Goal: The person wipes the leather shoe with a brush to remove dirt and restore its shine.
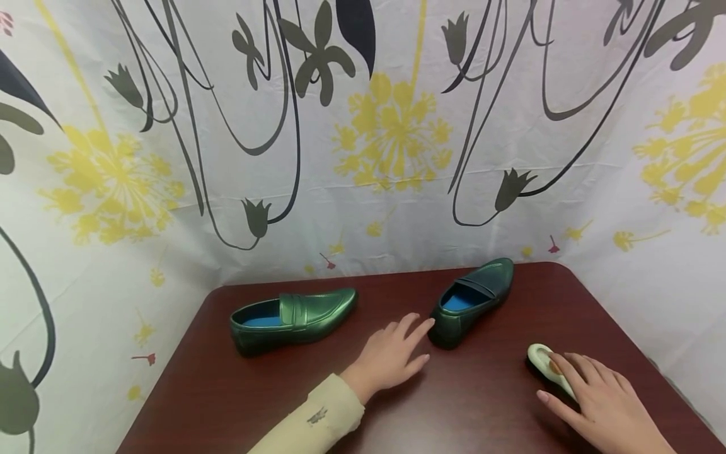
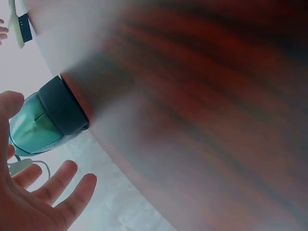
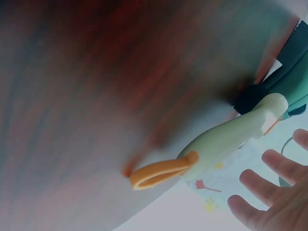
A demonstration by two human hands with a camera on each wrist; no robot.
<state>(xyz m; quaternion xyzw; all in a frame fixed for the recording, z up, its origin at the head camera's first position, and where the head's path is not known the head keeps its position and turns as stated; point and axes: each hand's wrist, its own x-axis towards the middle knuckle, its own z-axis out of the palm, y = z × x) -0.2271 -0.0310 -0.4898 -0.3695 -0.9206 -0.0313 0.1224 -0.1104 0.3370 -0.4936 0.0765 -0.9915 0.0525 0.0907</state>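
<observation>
My left hand (image 1: 388, 356) reaches over the table with fingers spread, fingertips right at the heel of a dark green loafer (image 1: 493, 280). That loafer has a blue insole and points away to the right. In the left wrist view, the same loafer (image 2: 36, 122) shows beyond loosely bent fingers, which hold nothing. Over the handle of a brush (image 1: 540, 354) hovers my right hand (image 1: 604, 397), its fingers relaxed. In the right wrist view the brush (image 3: 216, 139) has a pale green handle, an orange loop and black bristles; the fingers are not wrapped around it.
A second green loafer (image 1: 323, 312) lies at the left of the dark red table (image 1: 482, 403), toe to the right. Behind and beside the table hangs a white cloth (image 1: 363, 233) with printed flowers and stems.
</observation>
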